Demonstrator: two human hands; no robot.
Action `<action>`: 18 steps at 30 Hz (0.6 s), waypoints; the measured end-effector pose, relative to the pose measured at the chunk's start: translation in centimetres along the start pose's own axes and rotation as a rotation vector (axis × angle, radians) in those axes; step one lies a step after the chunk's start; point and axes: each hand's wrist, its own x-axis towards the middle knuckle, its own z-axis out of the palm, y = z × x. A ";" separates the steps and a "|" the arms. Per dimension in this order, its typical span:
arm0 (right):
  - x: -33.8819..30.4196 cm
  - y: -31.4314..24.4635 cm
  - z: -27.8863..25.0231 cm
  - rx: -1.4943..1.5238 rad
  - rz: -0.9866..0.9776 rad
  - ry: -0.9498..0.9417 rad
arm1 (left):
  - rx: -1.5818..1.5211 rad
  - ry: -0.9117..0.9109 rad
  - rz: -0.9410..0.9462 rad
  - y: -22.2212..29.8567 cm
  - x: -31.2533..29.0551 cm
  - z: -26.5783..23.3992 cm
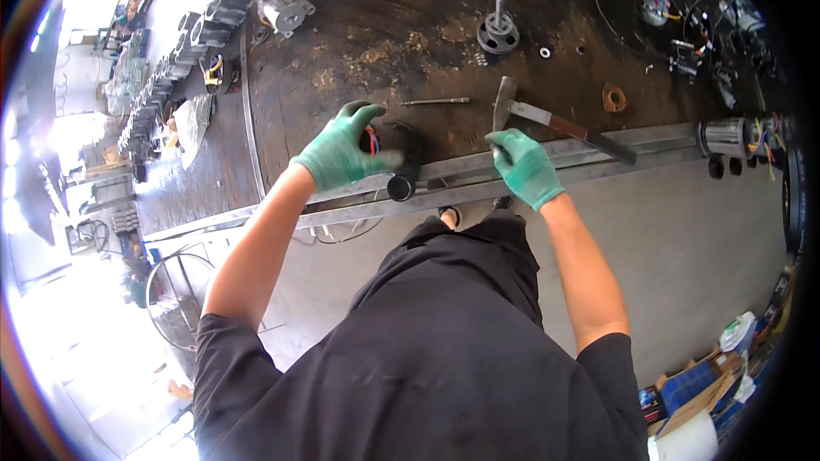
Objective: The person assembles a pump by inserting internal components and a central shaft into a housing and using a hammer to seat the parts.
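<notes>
My left hand (346, 149), in a green glove, curves beside a dark round motor housing (399, 143) at the bench's near edge. Its fingers and thumb are spread apart; red and blue wires show between them. Whether the palm touches the housing I cannot tell. A short black tube end (400, 188) sticks out toward me from the housing. In a matching glove, my right hand (525, 166) has its fingers drawn together at the thin end of a hammer's head. That hammer (547, 119) lies slanting across the bench edge; what the fingertips pinch, if anything, is hidden.
A thin metal rod (436, 102) lies beyond the housing. Farther back stand a rotor-like part with a shaft (498, 30), a washer (545, 53) and a brown gasket (613, 97). Motor housings (205, 30) line the left; another wired motor (726, 137) sits at right.
</notes>
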 end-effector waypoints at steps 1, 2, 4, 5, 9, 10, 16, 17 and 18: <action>-0.8 1.4 -0.4 -0.054 -0.022 0.045 | 0.277 0.076 0.017 1.0 -0.2 0.9; -1.6 2.9 -0.5 -0.109 -0.043 0.088 | 0.409 0.082 -0.003 0.9 0.0 1.7; -2.7 5.1 -0.8 -0.188 -0.089 0.172 | 0.424 0.060 -0.055 1.8 0.2 1.7; -3.0 6.1 -0.7 -0.182 -0.110 0.197 | 0.431 0.050 -0.083 2.2 0.2 1.7; -2.4 8.2 -0.8 -0.189 -0.177 0.267 | 0.537 0.040 -0.099 3.6 0.7 2.0; -2.1 8.6 -0.7 -0.185 -0.173 0.280 | 0.564 0.052 -0.087 3.8 0.9 2.2; -1.4 9.0 -0.7 -0.185 -0.150 0.331 | 0.552 0.116 -0.059 3.3 1.0 3.0; -1.3 9.0 -0.7 -0.189 -0.150 0.330 | 0.531 0.137 -0.054 3.3 1.0 3.1; -1.1 9.0 -0.8 -0.195 -0.151 0.330 | 0.509 0.161 -0.047 3.1 1.1 3.4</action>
